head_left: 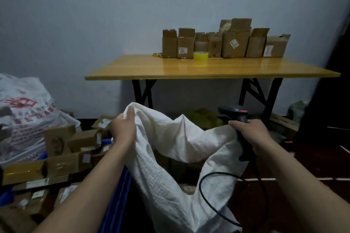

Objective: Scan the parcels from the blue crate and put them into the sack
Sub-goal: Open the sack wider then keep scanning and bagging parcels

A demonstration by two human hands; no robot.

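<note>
A white woven sack hangs in front of me with its mouth held apart. My left hand grips the sack's left rim, thumb up over the cloth. My right hand grips the dark barcode scanner by its handle and also holds the sack's right rim; the scanner's black cable loops down across the sack. To the left, the blue crate holds several brown cardboard parcels. A few boxes show inside the sack's opening.
A yellow-topped folding table stands against the wall, bearing several opened cardboard boxes, a yellow tape roll and scissors. A printed white plastic bag bulges at far left. More boxes lie under the table.
</note>
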